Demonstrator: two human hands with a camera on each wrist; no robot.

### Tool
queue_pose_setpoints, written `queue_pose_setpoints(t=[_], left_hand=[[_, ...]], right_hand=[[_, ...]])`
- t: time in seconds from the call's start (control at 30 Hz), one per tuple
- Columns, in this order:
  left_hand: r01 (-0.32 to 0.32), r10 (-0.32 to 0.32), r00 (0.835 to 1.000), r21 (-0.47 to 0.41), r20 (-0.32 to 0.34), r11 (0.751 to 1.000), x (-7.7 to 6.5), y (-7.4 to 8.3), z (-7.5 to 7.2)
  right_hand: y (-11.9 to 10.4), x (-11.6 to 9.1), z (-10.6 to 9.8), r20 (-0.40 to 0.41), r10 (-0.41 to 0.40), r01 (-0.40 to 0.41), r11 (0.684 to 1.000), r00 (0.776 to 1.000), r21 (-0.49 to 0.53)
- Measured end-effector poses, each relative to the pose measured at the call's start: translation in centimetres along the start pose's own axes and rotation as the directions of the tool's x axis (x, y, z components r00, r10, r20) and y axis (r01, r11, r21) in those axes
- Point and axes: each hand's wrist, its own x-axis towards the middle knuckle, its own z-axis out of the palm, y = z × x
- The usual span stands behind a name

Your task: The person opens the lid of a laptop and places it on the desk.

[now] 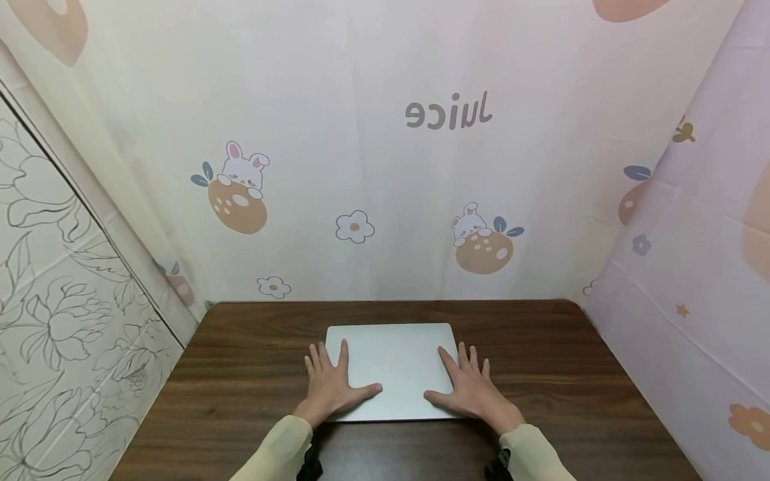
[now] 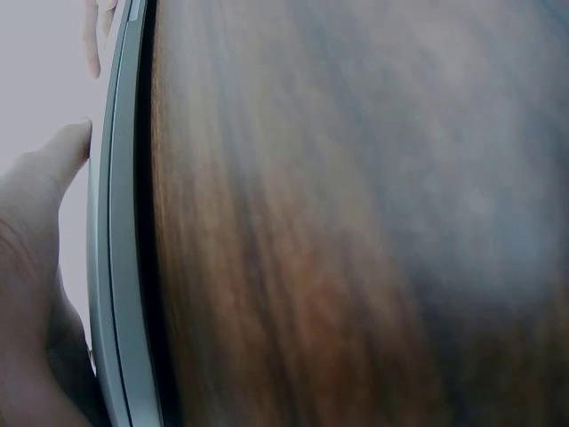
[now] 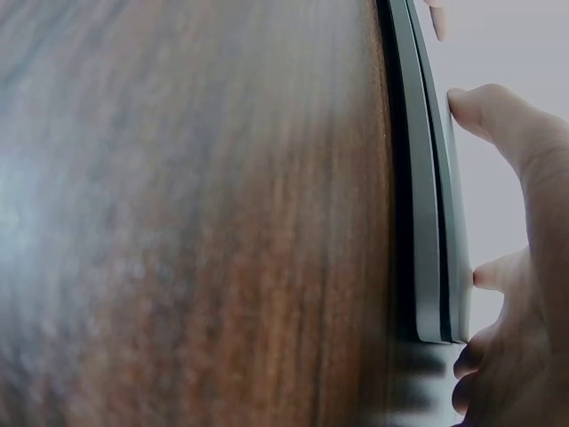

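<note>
Hands: two, left hand [image 1: 333, 387] and right hand [image 1: 472, 390], fingers spread wide, touching laptop
Laptop: one, closed, silver, rectangular [image 1: 394, 367], on table
Table: one, dark-brown wood-grain [image 1: 240, 387]
Behind table: cream bunny-print fabric sheet [image 1: 361, 147]

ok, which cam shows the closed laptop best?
Head. The closed laptop shows nearly whole from above, covered only partly at its sides by the left hand and right hand. Both wrist views show just its near edge close up, with the seam, plus part of the lid.
</note>
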Motion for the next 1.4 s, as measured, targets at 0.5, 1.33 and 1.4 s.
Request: queue_pose_setpoints(t=[0.5, 1.33, 1.4], left_hand=[[-0.001, 0.001, 1.0, -0.021, -0.001, 1.0, 0.2, 0.2, 0.5], [-0.007, 0.006, 1.0, 0.027, 0.012, 1.0, 0.2, 1.0, 0.4], [-0.008, 0.007, 1.0, 0.029, 0.014, 1.0, 0.2, 1.1, 0.4]], right_hand=[[0.4, -0.2, -0.2, -0.006, 0.004, -0.004, 1.0, 1.0, -0.016], [1.1, -0.7, -0.5, -0.003, 0.005, -0.005, 1.0, 1.0, -0.022], [1.1, -0.9, -0.6, -0.002, 0.009, -0.009, 1.0, 1.0, -0.024]])
